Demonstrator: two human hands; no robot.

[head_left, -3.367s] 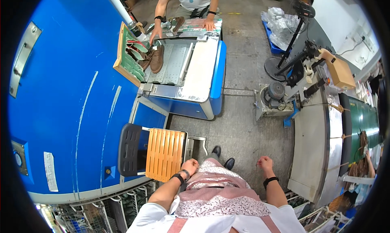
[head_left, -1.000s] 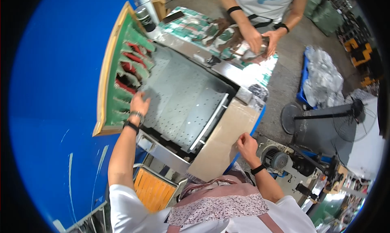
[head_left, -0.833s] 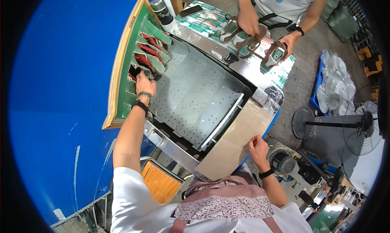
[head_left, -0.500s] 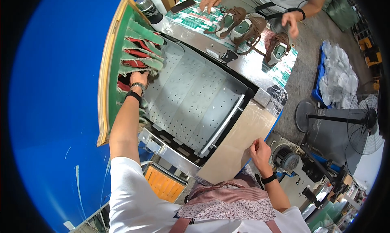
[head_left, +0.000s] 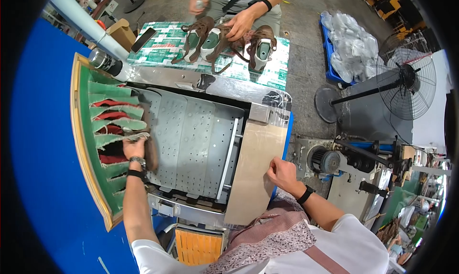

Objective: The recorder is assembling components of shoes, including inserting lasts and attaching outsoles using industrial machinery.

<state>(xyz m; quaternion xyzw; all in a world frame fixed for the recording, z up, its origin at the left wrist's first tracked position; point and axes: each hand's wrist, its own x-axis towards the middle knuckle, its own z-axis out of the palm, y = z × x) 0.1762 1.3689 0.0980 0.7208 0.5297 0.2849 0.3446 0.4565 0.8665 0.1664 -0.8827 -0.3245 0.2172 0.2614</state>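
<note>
My left hand [head_left: 134, 148] is among the ragged green and red fabric strips [head_left: 119, 112] hanging in the machine's wood-framed opening. The edge of one green strip lies against it, and its fingers are mostly hidden, so its grip cannot be made out. Beside the hand, a blurred brown, long shape [head_left: 152, 152] lies over the left end of the grey perforated plates [head_left: 191, 130]. I cannot tell whether my hand touches it. My right hand [head_left: 282, 172] is closed, with its fingers curled and nothing visible in them, near the right edge of a tan board [head_left: 256, 164].
Across the machine a person's hand [head_left: 239, 26] touches brown lace-up shoes [head_left: 210, 44] on a green-and-white covered table [head_left: 160, 54]. A phone [head_left: 143, 39] and a jar [head_left: 103, 61] are at the left. A standing fan [head_left: 406, 78], a motor [head_left: 325, 159] and a blue crate [head_left: 330, 59] are at the right.
My view has turned and shifted. The brown shape now shows beside my left hand at the strips. My right hand stays by the board. The other person's hand has come onto the shoes.
</note>
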